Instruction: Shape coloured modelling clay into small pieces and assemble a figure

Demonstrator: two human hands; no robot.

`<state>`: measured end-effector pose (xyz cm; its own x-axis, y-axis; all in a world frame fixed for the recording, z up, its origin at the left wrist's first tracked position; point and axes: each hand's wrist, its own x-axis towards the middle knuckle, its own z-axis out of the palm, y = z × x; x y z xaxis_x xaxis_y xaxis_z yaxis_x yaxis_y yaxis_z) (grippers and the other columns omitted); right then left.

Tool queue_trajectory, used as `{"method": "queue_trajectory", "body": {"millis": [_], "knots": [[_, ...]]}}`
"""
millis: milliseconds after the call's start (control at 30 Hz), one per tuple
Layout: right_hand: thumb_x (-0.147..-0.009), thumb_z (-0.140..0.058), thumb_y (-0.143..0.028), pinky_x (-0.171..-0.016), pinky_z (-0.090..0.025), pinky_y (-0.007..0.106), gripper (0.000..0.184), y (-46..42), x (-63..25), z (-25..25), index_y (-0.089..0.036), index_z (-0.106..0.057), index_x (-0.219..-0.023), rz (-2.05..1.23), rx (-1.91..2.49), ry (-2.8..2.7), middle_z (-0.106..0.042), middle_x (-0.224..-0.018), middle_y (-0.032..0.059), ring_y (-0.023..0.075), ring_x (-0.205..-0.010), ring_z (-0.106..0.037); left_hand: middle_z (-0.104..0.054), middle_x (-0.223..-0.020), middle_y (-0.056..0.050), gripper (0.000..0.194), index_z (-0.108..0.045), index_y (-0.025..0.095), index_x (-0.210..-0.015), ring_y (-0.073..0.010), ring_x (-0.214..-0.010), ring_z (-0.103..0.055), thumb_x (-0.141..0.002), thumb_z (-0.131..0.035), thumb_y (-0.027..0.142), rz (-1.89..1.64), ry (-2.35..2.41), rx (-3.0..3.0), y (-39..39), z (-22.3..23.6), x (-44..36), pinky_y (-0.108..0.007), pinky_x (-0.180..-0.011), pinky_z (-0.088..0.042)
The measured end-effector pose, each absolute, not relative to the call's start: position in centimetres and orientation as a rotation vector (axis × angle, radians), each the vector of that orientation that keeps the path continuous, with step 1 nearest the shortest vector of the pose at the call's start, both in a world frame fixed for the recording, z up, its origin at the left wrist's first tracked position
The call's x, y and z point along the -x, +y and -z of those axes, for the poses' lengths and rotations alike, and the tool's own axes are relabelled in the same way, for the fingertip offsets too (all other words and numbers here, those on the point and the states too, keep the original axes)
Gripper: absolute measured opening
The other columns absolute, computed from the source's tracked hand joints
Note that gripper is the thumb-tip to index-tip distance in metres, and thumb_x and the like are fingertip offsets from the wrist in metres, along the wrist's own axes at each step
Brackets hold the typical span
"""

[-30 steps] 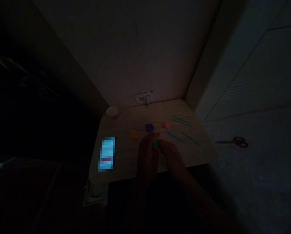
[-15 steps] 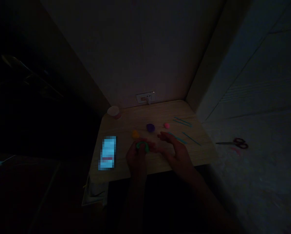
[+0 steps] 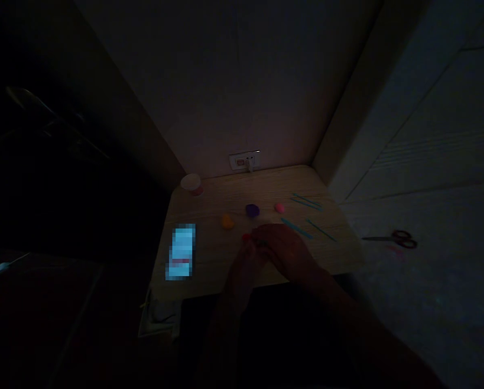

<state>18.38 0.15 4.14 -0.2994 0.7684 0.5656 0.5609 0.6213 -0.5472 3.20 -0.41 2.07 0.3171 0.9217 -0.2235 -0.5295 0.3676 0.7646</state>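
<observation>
The room is very dark. My left hand (image 3: 239, 270) and my right hand (image 3: 287, 250) meet over the front of a small wooden table (image 3: 209, 267). The right hand is curled on top of the left hand's fingers. Whatever lies between them is hidden. A small red spot (image 3: 246, 236) shows at the left hand's fingertips. Just beyond the hands lie an orange clay lump (image 3: 227, 221), a purple lump (image 3: 252, 210) and a pink lump (image 3: 279, 207).
A lit phone (image 3: 181, 251) lies on the table's left side. Thin teal sticks (image 3: 296, 228) lie to the right of the hands. A small pale cup (image 3: 190, 184) and a wall socket (image 3: 244, 160) are at the back. Scissors (image 3: 392, 237) lie on the surface to the right.
The hands were apart half a second ago, with a green lump in the left. They have come together, the right over the left, and the green lump is out of sight.
</observation>
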Motion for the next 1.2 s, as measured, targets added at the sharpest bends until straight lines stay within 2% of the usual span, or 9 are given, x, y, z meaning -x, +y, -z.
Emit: {"method": "queue_trajectory", "body": {"millis": [200, 367, 500, 600, 667, 733, 800, 1033, 1200], "knots": [[-0.109, -0.043, -0.045, -0.066, -0.046, 0.033, 0.039, 0.2, -20.3, -5.1, -0.025, -0.057, -0.079, -0.487, 1.196, -1.363, -0.056, -0.073, 0.0006, 0.0176, -0.068, -0.054, -0.075, -0.131, -0.017, 0.059, -0.072, 0.022, -0.123, -0.0344, -0.116, -0.073, -0.083, -0.078, 0.064, -0.886, 0.703, -0.760, 0.3, -2.7, -2.5, -0.049, -0.103, -0.051], [-0.100, -0.051, -0.069, -0.046, -0.018, 0.030, 0.072, 1.1, -19.7, -3.5, -0.026, -0.021, -0.051, -0.684, 1.071, -0.969, -0.018, -0.049, -0.0067, 0.0113, -0.045, -0.019, -0.079, -0.119, -0.015, 0.048, -0.076, 0.018, -0.108, -0.0290, -0.102, -0.076, -0.083, -0.079, 0.059, -1.048, 0.813, -0.838, 0.1, -3.7, -1.3, -0.039, -0.091, -0.052], [-0.091, -0.056, -0.078, -0.038, -0.013, 0.027, 0.077, 2.1, -18.7, -3.3, -0.027, -0.014, -0.052, -0.954, 0.954, -0.717, -0.009, -0.045, -0.0104, 0.0085, -0.038, -0.009, -0.080, -0.109, -0.012, 0.040, -0.074, 0.017, -0.102, -0.0254, -0.093, -0.074, -0.085, -0.079, 0.053, -1.205, 0.921, -0.881, -0.2, -4.1, -1.2, -0.038, -0.091, -0.053], [-0.088, -0.056, -0.083, -0.035, -0.019, 0.025, 0.068, 1.9, -17.9, -4.1, -0.027, -0.032, -0.056, -1.319, 0.908, -0.707, -0.021, -0.046, -0.0103, 0.0099, -0.038, -0.017, -0.077, -0.111, -0.010, 0.034, -0.075, 0.020, -0.109, -0.0262, -0.103, -0.071, -0.087, -0.079, 0.045, -1.337, 1.008, -1.062, -0.7, -5.0, -1.6, -0.039, -0.099, -0.051], [-0.092, -0.049, -0.082, -0.040, -0.034, 0.025, 0.062, 1.3, -17.2, -4.7, -0.026, -0.052, -0.068, -1.532, 0.868, -0.800, -0.041, -0.052, -0.0059, 0.0129, -0.044, -0.037, -0.073, -0.123, -0.010, 0.032, -0.076, 0.023, -0.116, -0.0287, -0.120, -0.064, -0.088, -0.079, 0.036, -1.391, 1.042, -1.278, -0.9, -5.8, -2.0, -0.042, -0.112, -0.044], [-0.099, -0.040, -0.078, -0.057, -0.051, 0.030, 0.062, 0.6, -16.7, -5.3, -0.023, -0.065, -0.084, -1.608, 0.822, -0.924, -0.061, -0.065, 0.0018, 0.0183, -0.062, -0.059, -0.068, -0.136, -0.011, 0.037, -0.076, 0.026, -0.124, -0.0321, -0.134, -0.056, -0.087, -0.079, 0.029, -1.354, 1.013, -1.457, -0.8, -6.5, -2.1, -0.048, -0.123, -0.034], [-0.104, -0.030, -0.072, -0.074, -0.057, 0.035, 0.064, 0.1, -16.6, -5.8, -0.023, -0.070, -0.095, -1.585, 0.788, -1.031, -0.071, -0.078, 0.0067, 0.0227, -0.083, -0.069, -0.066, -0.143, -0.011, 0.039, -0.076, 0.029, -0.126, -0.0343, -0.142, -0.050, -0.087, -0.078, 0.024, -1.231, 0.944, -1.587, -0.3, -6.8, -1.9, -0.053, -0.127, -0.027], [-0.104, -0.005, -0.073, -0.087, -0.058, 0.040, 0.086, -0.4, -18.3, -7.1, -0.022, -0.074, -0.110, -1.615, 0.756, -1.227, -0.077, -0.093, 0.0124, 0.0257, -0.100, -0.073, -0.068, -0.145, -0.007, 0.049, -0.073, 0.037, -0.133, -0.0342, -0.144, -0.054, -0.087, -0.080, 0.023, -0.991, 0.905, -1.792, 1.7, -6.2, 0.1, -0.057, -0.130, -0.021], [-0.101, 0.001, -0.076, -0.091, -0.058, 0.042, 0.095, -0.5, -18.7, -7.3, -0.019, -0.071, -0.127, -1.670, 0.724, -1.188, -0.079, -0.107, 0.0165, 0.0264, -0.104, -0.074, -0.075, -0.134, -0.007, 0.037, -0.080, 0.035, -0.121, -0.0332, -0.131, -0.064, -0.085, -0.081, 0.025, -1.069, 0.941, -1.742, 1.2, -6.4, -0.3, -0.051, -0.122, -0.038]]}}
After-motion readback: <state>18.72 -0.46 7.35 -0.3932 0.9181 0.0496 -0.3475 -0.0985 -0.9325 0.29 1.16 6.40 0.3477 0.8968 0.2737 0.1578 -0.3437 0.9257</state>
